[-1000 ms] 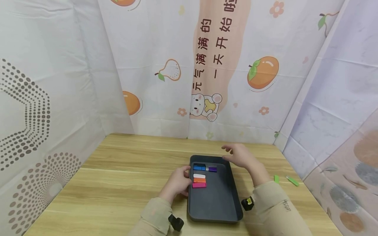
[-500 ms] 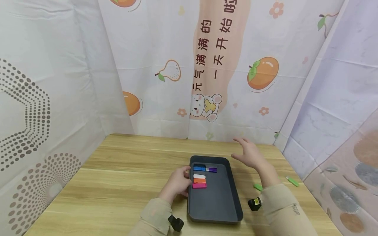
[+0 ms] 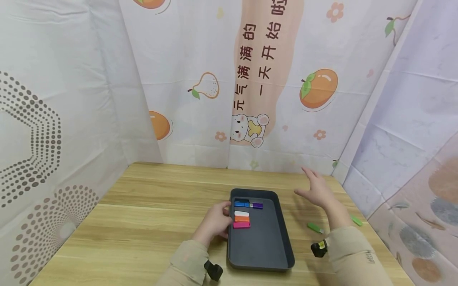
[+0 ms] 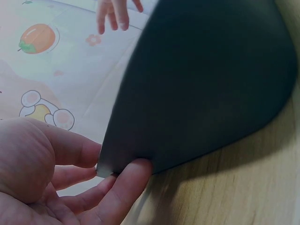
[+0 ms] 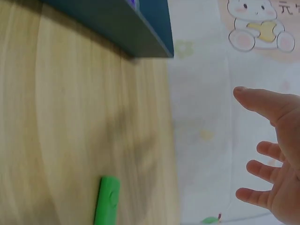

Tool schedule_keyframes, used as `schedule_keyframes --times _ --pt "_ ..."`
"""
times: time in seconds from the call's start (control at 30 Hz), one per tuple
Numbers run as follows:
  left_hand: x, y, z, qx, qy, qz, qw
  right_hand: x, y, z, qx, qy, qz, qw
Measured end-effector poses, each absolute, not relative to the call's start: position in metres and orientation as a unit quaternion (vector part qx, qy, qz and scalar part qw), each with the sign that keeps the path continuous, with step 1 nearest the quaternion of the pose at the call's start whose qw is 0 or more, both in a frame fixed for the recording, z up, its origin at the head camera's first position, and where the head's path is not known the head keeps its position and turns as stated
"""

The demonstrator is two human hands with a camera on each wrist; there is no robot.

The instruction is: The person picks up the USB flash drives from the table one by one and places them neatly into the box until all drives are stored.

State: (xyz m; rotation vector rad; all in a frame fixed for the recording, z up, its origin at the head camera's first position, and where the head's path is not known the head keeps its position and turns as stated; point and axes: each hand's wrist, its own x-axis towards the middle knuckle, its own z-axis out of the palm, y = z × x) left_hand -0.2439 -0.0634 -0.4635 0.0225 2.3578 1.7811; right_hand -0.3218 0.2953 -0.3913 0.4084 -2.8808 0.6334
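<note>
Fingers (image 5: 260, 170) spread wide and empty, the right hand (image 3: 316, 193), we note, has swung rightward from the tray (image 3: 261, 246) (left hand (image 3: 214, 221) pinching its left rim), uncovering one green stick (image 3: 315, 227) on the counter (image 3: 161, 198), which, like a second green stick (image 3: 356, 221) still outside the tray, now seems within easy reach.

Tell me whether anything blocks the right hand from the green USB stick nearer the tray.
Nothing visible: only tabletop shows between the right hand and that green USB stick in the head view; the tray lies leftward.
</note>
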Motion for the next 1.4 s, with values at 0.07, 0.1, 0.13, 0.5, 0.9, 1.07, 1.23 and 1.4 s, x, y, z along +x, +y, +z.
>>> schedule_keyframes --times 0.07,0.1,0.13,0.5,0.9,1.07,1.23,1.4 --pt "-0.244 -0.063 -0.464 0.008 0.794 0.601 0.093 -0.322 0.302 -0.394 0.128 -0.966 0.215 0.073" --pt "-0.244 -0.063 -0.464 0.007 0.793 0.601 0.093 -0.321 0.305 -0.395 0.124 -0.966 0.217 0.069" --pt "-0.245 -0.063 -0.464 0.006 0.794 0.601 0.093 -0.321 0.308 -0.396 0.12 -0.966 0.218 0.065" --pt "-0.244 -0.064 -0.464 0.003 0.794 0.6 0.092 -0.315 0.332 -0.403 0.095 -0.97 0.216 0.049" --pt "-0.243 -0.064 -0.464 0.007 0.791 0.604 0.095 -0.308 0.354 -0.413 0.035 -0.98 0.195 0.023" --pt "-0.243 -0.064 -0.463 0.01 0.79 0.605 0.096 -0.306 0.361 -0.417 0.025 -0.982 0.187 0.009" --pt "-0.243 -0.064 -0.463 0.01 0.79 0.606 0.096 -0.304 0.367 -0.419 0.017 -0.983 0.184 -0.003" --pt "-0.243 -0.064 -0.464 0.011 0.789 0.607 0.096 -0.303 0.374 -0.423 0.011 -0.981 0.194 -0.012"
